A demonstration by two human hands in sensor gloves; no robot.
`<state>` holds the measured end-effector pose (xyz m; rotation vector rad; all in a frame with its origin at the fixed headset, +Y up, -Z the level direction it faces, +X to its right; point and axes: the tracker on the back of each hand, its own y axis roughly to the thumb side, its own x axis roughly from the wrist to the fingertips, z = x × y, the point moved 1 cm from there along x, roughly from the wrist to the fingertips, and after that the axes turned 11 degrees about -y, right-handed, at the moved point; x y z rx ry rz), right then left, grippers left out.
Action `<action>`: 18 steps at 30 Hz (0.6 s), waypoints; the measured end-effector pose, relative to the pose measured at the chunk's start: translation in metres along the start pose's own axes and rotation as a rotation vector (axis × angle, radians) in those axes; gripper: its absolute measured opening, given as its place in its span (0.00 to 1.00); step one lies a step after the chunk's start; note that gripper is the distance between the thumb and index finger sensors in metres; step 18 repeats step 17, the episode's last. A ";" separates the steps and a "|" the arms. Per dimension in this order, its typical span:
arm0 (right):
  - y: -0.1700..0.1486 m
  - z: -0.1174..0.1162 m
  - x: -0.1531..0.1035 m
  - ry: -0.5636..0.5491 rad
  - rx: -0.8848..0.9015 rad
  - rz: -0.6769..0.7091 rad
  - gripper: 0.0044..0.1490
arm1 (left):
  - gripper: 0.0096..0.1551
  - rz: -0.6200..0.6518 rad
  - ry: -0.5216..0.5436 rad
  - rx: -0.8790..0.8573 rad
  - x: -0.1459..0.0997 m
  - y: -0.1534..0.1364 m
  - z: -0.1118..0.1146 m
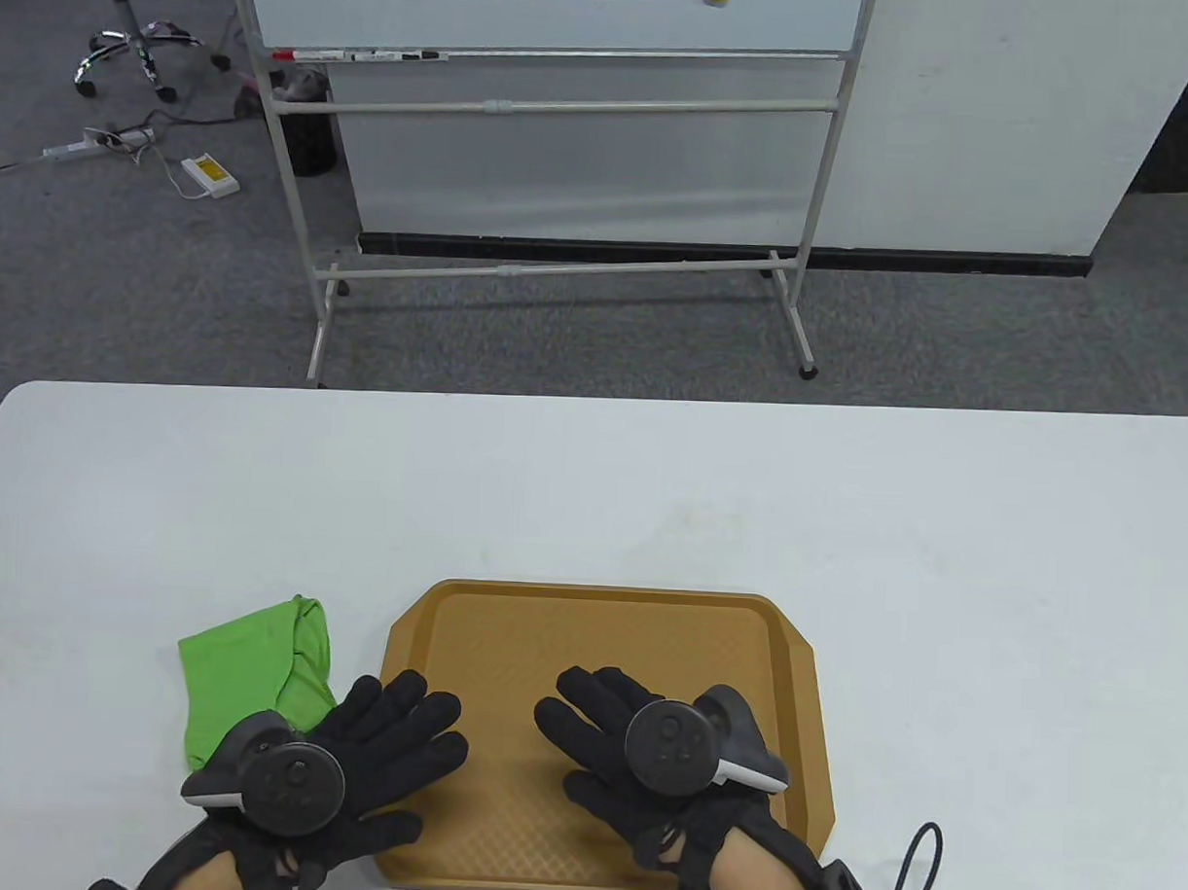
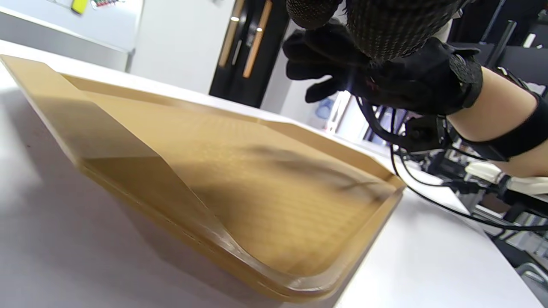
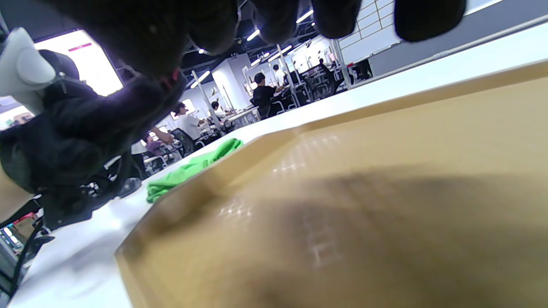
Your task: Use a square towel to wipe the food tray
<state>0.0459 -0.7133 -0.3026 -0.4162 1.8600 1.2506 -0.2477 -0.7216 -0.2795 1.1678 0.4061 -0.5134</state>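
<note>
A tan food tray lies on the white table near the front edge. It also shows in the left wrist view and in the right wrist view. A green towel lies crumpled on the table just left of the tray, also seen in the right wrist view. My left hand hovers open and empty, fingers spread, over the tray's left edge beside the towel. My right hand is open and empty above the tray's middle, fingers spread; its fingertips hang above the tray floor.
The white table stretches far behind and to the right of the tray. A whiteboard stand is on the carpet beyond the table. A black cable trails from my right wrist at the front edge.
</note>
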 end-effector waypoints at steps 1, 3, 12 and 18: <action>0.000 -0.001 0.000 0.009 -0.001 -0.001 0.44 | 0.43 -0.007 0.004 -0.004 0.000 -0.001 -0.001; 0.000 -0.002 0.001 0.021 0.000 -0.001 0.44 | 0.43 -0.008 0.007 -0.008 0.000 -0.001 -0.001; -0.004 0.002 -0.002 0.013 -0.003 -0.020 0.44 | 0.43 -0.013 -0.018 -0.004 0.003 -0.002 0.003; -0.007 0.001 -0.002 0.022 0.005 -0.031 0.44 | 0.42 -0.020 -0.023 -0.004 0.003 -0.004 0.003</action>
